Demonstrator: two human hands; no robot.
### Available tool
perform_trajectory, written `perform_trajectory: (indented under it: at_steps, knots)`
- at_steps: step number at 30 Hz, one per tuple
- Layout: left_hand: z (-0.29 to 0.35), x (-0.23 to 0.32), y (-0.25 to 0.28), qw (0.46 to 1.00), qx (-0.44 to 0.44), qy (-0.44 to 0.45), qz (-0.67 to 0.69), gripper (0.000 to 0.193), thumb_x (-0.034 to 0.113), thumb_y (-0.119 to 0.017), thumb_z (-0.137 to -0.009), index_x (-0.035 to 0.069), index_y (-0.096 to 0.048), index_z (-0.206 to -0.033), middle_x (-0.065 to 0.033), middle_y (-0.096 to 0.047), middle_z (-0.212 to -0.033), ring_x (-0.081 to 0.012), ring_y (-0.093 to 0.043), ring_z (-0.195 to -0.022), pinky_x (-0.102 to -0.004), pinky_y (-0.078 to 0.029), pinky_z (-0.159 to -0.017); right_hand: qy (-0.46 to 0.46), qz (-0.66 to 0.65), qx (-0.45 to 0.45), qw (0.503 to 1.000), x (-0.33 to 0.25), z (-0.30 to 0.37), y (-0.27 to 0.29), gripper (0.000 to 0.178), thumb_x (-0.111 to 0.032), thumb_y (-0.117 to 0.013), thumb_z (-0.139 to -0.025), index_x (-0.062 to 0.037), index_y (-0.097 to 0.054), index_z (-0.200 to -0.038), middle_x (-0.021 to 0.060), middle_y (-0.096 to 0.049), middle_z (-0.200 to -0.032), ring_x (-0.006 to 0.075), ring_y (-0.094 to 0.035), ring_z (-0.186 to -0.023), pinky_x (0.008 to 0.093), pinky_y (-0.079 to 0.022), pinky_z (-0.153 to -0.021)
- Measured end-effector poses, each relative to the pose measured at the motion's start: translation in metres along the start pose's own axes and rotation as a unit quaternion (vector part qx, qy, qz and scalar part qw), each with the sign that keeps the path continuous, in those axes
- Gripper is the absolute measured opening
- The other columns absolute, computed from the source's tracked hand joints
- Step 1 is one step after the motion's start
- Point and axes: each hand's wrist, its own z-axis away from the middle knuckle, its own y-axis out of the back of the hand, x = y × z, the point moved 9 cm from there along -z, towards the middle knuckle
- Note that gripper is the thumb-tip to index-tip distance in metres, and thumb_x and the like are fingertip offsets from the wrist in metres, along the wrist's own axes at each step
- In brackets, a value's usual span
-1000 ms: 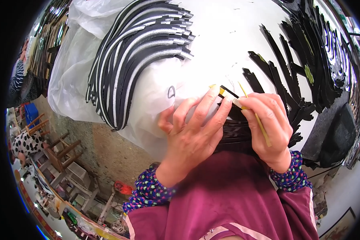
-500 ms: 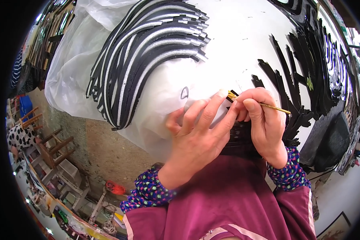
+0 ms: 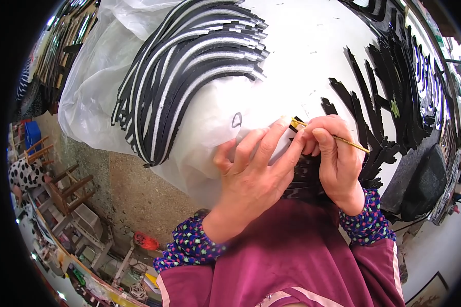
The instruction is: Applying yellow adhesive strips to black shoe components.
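The thin yellow stick had swung over since a second earlier, from nearly upright to a slant running down to the right, and the right hand had turned with it. The white counter filled the upper middle of the frame. A sheet of clear plastic spread across the upper left, and on it lay a fan of curved black strips with pale stripes. Loose black pieces lay in a heap at the upper right. The left hand, just right of the frame's middle, lay back upward; its two rightmost fingers stood slightly apart at a black strip, and whether they pinched it could not be told. The right hand's fingers were closed together on the stick. Its rear end stuck out past them to the right, while its front end met a small yellow patch on the strip, just beside the left fingertips.
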Motion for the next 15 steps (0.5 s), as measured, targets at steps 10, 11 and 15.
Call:
perform_trajectory:
  at_steps: [10,11,15]
  knots:
    - [-0.004,0.0045,0.0034,1.0,-0.006,-0.03,-0.002,0.038,0.017,-0.071,-0.081,0.026,-0.073,-0.117,0.005,-0.054,-0.139,-0.018,-0.044,-0.119,-0.039,-0.027,-0.104,0.009,-0.001,0.019,1.0,-0.0048,0.0003,0.0017,0.006,0.005,-0.061,-0.094,0.0019,-0.061,-0.1,0.0128,-0.063,-0.09,0.0234,-0.062,-0.067,0.0326,-0.052,-0.058]
    - [-0.0049,0.0046,0.0037,1.0,-0.007,-0.03,-0.006,0.037,0.016,-0.071,-0.082,0.026,-0.073,-0.118,0.0044,-0.054,-0.14,-0.0184,-0.044,-0.119,-0.0392,-0.027,-0.104,0.008,0.01,-0.001,1.0,-0.0045,-0.0002,-0.0007,0.007,0.005,-0.061,-0.094,0.0017,-0.061,-0.101,0.0129,-0.063,-0.091,0.024,-0.063,-0.068,0.0332,-0.052,-0.059]
    - [-0.0072,0.0078,0.0039,0.999,-0.007,-0.039,-0.024,0.037,0.018,-0.07,-0.085,0.027,-0.071,-0.12,0.0034,-0.056,-0.14,-0.0179,-0.047,-0.118,-0.04,-0.028,-0.102,-0.007,-0.006,-0.001,1.0,-0.0034,-0.0015,0.0034,0.009,0.002,-0.059,-0.096,0.001,-0.06,-0.105,0.012,-0.062,-0.093,0.0248,-0.062,-0.068,0.0337,-0.053,-0.06]
